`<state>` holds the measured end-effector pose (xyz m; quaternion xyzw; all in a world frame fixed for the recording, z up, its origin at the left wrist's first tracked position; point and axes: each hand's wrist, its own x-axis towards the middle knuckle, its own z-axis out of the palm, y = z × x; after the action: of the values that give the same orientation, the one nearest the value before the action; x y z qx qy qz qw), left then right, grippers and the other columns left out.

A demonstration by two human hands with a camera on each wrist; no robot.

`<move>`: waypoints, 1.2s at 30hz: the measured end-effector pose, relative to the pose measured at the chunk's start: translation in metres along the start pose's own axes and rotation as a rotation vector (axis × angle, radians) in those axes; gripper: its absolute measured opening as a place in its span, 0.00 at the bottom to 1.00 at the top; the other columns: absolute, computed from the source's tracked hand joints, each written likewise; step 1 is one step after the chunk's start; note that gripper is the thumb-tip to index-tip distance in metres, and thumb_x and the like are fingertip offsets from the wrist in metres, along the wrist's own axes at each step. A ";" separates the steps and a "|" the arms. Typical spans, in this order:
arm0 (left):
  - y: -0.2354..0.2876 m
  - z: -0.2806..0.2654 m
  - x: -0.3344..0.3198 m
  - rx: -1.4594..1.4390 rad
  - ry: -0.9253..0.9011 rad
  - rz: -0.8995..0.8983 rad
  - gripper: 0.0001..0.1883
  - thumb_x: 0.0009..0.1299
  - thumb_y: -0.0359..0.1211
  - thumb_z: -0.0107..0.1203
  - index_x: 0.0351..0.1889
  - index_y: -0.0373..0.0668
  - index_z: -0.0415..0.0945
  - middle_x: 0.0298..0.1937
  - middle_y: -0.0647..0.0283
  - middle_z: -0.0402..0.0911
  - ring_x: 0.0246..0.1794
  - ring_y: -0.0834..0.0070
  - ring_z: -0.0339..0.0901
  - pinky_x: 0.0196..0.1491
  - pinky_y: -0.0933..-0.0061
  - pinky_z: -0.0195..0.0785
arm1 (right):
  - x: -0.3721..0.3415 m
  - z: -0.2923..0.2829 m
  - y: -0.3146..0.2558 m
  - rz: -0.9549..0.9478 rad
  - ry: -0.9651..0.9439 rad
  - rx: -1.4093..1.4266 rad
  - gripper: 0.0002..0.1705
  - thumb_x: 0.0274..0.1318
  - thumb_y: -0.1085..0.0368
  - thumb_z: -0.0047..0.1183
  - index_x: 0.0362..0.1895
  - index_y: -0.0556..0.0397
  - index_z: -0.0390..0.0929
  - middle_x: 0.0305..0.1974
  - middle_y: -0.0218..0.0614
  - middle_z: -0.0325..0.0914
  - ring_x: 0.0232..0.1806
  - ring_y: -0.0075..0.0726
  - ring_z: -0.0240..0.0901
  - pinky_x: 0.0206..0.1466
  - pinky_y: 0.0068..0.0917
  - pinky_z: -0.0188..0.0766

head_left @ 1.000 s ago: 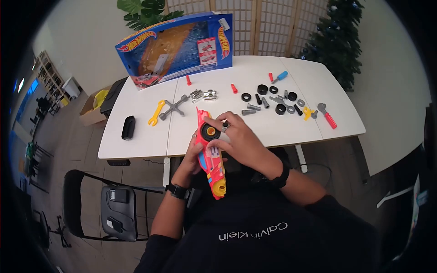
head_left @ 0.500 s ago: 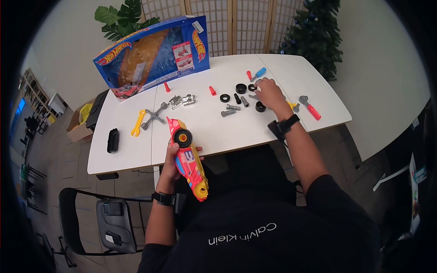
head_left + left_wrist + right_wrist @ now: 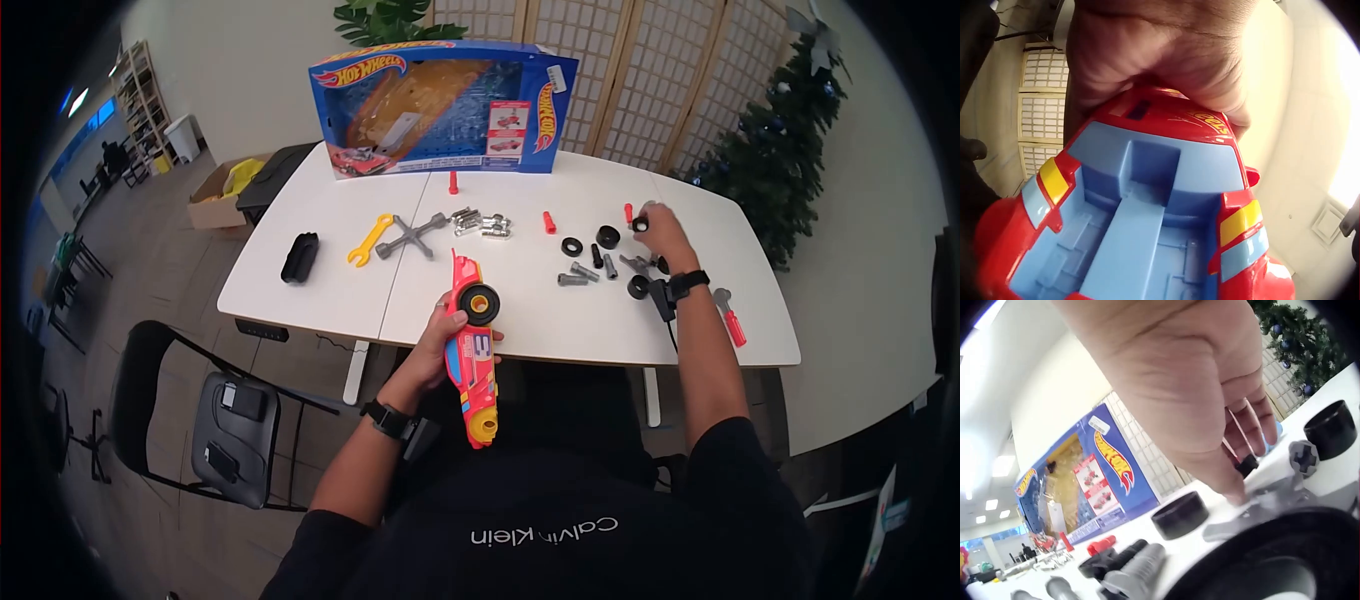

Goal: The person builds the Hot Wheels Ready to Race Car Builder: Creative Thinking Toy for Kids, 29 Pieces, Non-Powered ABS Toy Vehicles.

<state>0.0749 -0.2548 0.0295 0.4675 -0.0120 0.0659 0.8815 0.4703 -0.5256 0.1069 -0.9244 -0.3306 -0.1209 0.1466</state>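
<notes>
Two hands are at work. The left hand [image 3: 438,340] is bent firmly round the toy car [image 3: 469,355], thumb along the near side and fingertips showing past the opposite edge. The car is held on its side at the near edge of the table [image 3: 540,315], its length running roughly from 12 to 6 o'clock.

At 2 o'clock from the car, the right hand [image 3: 668,237] has its thumb and fingertips drawn in to a narrow pinch on a small black ring [image 3: 640,230], partly hidden by the fingers in the right wrist view.

The car is glossy moulded red plastic with a smooth, light-blue cockpit [image 3: 1125,244] and bands of yellow and pale blue. A round black wheel [image 3: 478,304] with a yellow hub sits toward its 12 o'clock end; a yellow hollow hub [image 3: 483,427] shows at 6.

Dull grey bolts [image 3: 582,273] lie at 2 o'clock from the car, mirror-bright chrome pieces [image 3: 485,223] at 12, a grey cross-shaped wrench [image 3: 412,238] at 11 with a flat yellow spanner [image 3: 371,241] beside it, and an elongated black part [image 3: 300,257] at 10. Farther off at 12 stands a blue windowed box [image 3: 545,150].
</notes>
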 end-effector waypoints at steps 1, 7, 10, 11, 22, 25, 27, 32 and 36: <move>0.000 -0.001 0.001 -0.039 -0.018 -0.008 0.42 0.73 0.49 0.62 0.77 0.46 0.49 0.63 0.51 0.70 0.60 0.52 0.82 0.53 0.43 0.86 | -0.011 -0.023 -0.028 0.033 0.103 0.110 0.22 0.46 0.69 0.75 0.47 0.59 0.84 0.46 0.53 0.85 0.51 0.59 0.83 0.55 0.46 0.80; 0.000 -0.001 0.006 0.053 -0.008 -0.012 0.43 0.72 0.57 0.63 0.73 0.44 0.55 0.60 0.54 0.71 0.59 0.55 0.82 0.52 0.45 0.87 | -0.114 -0.084 -0.224 -0.565 -0.015 0.530 0.27 0.51 0.66 0.75 0.57 0.52 0.85 0.50 0.41 0.80 0.49 0.47 0.81 0.51 0.35 0.80; -0.003 -0.005 0.007 0.073 -0.010 0.012 0.43 0.72 0.54 0.65 0.75 0.44 0.54 0.63 0.52 0.73 0.58 0.59 0.83 0.53 0.48 0.88 | -0.149 -0.074 -0.261 -0.652 -0.049 0.477 0.27 0.51 0.67 0.73 0.57 0.53 0.85 0.52 0.40 0.79 0.55 0.50 0.78 0.59 0.40 0.78; -0.006 -0.006 0.007 0.075 -0.006 0.019 0.43 0.72 0.54 0.65 0.75 0.44 0.54 0.63 0.52 0.73 0.58 0.59 0.83 0.53 0.48 0.88 | -0.154 -0.070 -0.266 -0.670 -0.048 0.461 0.27 0.51 0.67 0.73 0.57 0.54 0.85 0.52 0.39 0.79 0.55 0.50 0.78 0.59 0.40 0.78; -0.003 -0.006 0.005 0.022 0.010 0.069 0.44 0.74 0.43 0.67 0.78 0.39 0.50 0.66 0.52 0.73 0.63 0.67 0.80 0.65 0.62 0.79 | -0.178 -0.050 -0.280 -0.588 0.021 0.456 0.24 0.61 0.67 0.66 0.62 0.51 0.83 0.57 0.43 0.76 0.54 0.51 0.78 0.58 0.39 0.78; -0.004 -0.007 0.006 0.021 0.021 0.061 0.43 0.75 0.42 0.67 0.78 0.40 0.50 0.66 0.52 0.73 0.64 0.67 0.79 0.65 0.62 0.78 | -0.183 -0.040 -0.281 -0.474 -0.085 0.632 0.19 0.71 0.67 0.57 0.64 0.50 0.81 0.60 0.47 0.75 0.54 0.47 0.81 0.57 0.34 0.80; -0.004 -0.008 0.006 0.011 0.000 0.053 0.42 0.75 0.42 0.66 0.78 0.41 0.50 0.66 0.52 0.73 0.62 0.65 0.81 0.65 0.60 0.79 | -0.183 -0.022 -0.282 -0.214 -0.057 1.021 0.19 0.73 0.67 0.55 0.65 0.53 0.78 0.56 0.45 0.78 0.52 0.39 0.83 0.50 0.30 0.84; -0.003 -0.006 0.002 0.051 -0.059 0.026 0.45 0.74 0.49 0.64 0.79 0.47 0.48 0.69 0.50 0.70 0.65 0.58 0.79 0.60 0.50 0.82 | -0.179 0.001 -0.276 -0.062 -0.141 1.341 0.15 0.73 0.69 0.58 0.58 0.62 0.77 0.47 0.37 0.82 0.45 0.23 0.82 0.45 0.22 0.84; -0.002 -0.002 0.002 0.070 -0.063 0.020 0.45 0.73 0.52 0.63 0.80 0.48 0.48 0.69 0.52 0.70 0.65 0.58 0.78 0.59 0.50 0.82 | -0.181 0.016 -0.278 -0.048 -0.070 1.423 0.09 0.72 0.68 0.61 0.50 0.60 0.79 0.42 0.34 0.83 0.42 0.19 0.79 0.45 0.20 0.78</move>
<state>0.0770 -0.2539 0.0263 0.4999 -0.0420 0.0605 0.8630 0.1565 -0.4183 0.0873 -0.6003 -0.3544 0.1509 0.7010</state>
